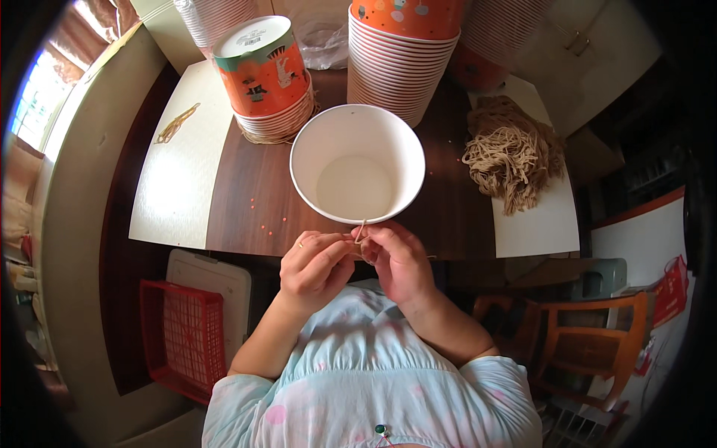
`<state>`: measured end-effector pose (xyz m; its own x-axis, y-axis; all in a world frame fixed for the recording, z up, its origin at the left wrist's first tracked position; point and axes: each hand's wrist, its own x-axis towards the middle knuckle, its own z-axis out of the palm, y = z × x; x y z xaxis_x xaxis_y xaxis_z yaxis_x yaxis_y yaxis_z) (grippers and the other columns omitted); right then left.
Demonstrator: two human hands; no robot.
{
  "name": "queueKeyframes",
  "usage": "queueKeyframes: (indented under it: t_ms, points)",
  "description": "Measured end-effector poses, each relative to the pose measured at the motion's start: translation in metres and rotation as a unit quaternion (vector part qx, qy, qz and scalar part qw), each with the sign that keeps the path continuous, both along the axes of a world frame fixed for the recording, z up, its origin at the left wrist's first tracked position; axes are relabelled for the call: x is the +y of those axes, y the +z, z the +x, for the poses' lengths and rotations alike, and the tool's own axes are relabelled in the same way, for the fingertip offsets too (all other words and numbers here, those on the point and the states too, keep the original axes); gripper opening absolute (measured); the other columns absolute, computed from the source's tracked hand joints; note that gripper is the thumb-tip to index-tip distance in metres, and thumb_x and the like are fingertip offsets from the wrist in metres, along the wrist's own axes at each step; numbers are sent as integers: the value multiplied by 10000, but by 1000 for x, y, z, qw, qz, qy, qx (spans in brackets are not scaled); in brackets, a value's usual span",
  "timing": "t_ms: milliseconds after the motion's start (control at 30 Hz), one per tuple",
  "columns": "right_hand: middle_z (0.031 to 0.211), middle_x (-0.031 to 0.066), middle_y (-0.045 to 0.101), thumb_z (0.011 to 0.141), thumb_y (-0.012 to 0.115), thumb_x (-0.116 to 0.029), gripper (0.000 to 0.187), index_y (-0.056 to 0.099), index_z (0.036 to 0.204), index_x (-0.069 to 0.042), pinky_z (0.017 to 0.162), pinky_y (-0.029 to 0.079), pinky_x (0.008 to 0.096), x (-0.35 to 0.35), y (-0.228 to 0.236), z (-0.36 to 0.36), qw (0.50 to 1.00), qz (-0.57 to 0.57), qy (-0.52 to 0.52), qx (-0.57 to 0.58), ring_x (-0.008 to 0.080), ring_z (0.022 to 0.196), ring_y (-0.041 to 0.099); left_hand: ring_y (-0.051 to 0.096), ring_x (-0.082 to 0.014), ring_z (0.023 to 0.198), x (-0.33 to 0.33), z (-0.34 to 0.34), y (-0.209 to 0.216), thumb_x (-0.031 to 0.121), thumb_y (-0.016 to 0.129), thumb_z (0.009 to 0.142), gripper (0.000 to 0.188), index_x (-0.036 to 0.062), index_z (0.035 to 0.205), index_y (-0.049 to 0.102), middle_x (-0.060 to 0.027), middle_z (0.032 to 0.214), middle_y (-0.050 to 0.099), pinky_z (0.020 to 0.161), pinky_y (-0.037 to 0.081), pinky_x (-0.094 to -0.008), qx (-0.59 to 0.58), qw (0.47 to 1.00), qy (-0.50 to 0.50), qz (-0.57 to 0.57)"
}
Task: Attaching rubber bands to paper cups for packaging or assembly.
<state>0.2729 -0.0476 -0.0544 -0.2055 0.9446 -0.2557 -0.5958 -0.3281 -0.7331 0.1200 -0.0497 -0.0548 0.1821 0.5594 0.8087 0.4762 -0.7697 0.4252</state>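
Note:
A white-lined paper bucket (407, 160) stands at the table's near edge with its mouth tipped up toward me. At the near rim, a thin beige cord (362, 230) loops over the edge. My left hand (317, 265) is closed, its thumb and fingers pinching the cord just below the rim. On the other side of the cord, my right hand (403, 261) is also closed in a pinch on it. Cord ends show between the fingertips; whether a knot is there cannot be made out. A small dark hole shows in the bucket's far wall.
Behind the bucket rises a tall stack of nested buckets (399, 71). An upside-down orange stack (261, 82) stands left of it. A heap of beige cords (515, 160) lies right; yellowish loops (178, 123) lie left. Below are a red crate (183, 336) and a wooden chair (594, 306).

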Motion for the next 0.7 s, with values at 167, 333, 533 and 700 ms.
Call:
queueKeyframes:
  t_ms: [167, 333, 533, 700]
  points:
    - [866, 44, 654, 948, 540, -193, 209, 628, 1033, -24, 616, 441, 219, 3, 3, 10, 1000, 9, 11, -28, 72, 657, 517, 673, -202, 704, -8, -7, 6, -97, 678, 671, 243, -18, 899, 646, -117, 856, 676, 634, 533, -276, -76, 990, 6, -122]
    - [785, 26, 611, 979, 509, -230, 224, 607, 989, -29, 550, 431, 233, 10, 6, 15, 974, 86, 68, -197, 72, 592, 490, 685, -155, 728, -9, -9, 6, -119, 637, 683, 220, -16, 877, 652, -117, 842, 695, 644, 526, -231, -117, 976, -5, -186]
    - [722, 23, 575, 983, 507, -214, 232, 593, 935, -3, 538, 410, 221, 16, 5, 13, 939, 148, 20, -311, 60, 603, 494, 652, -131, 708, -5, -12, 14, -100, 602, 687, 198, -9, 859, 645, -68, 769, 672, 648, 516, -241, -102, 958, -42, -263]
    - [713, 20, 585, 975, 526, -211, 229, 602, 942, 3, 565, 434, 231, 20, 0, 12, 936, 158, -6, -316, 72, 633, 526, 644, -143, 738, 0, -15, 16, -65, 640, 763, 126, -14, 877, 647, -73, 838, 673, 693, 508, -249, -137, 935, -96, -313]
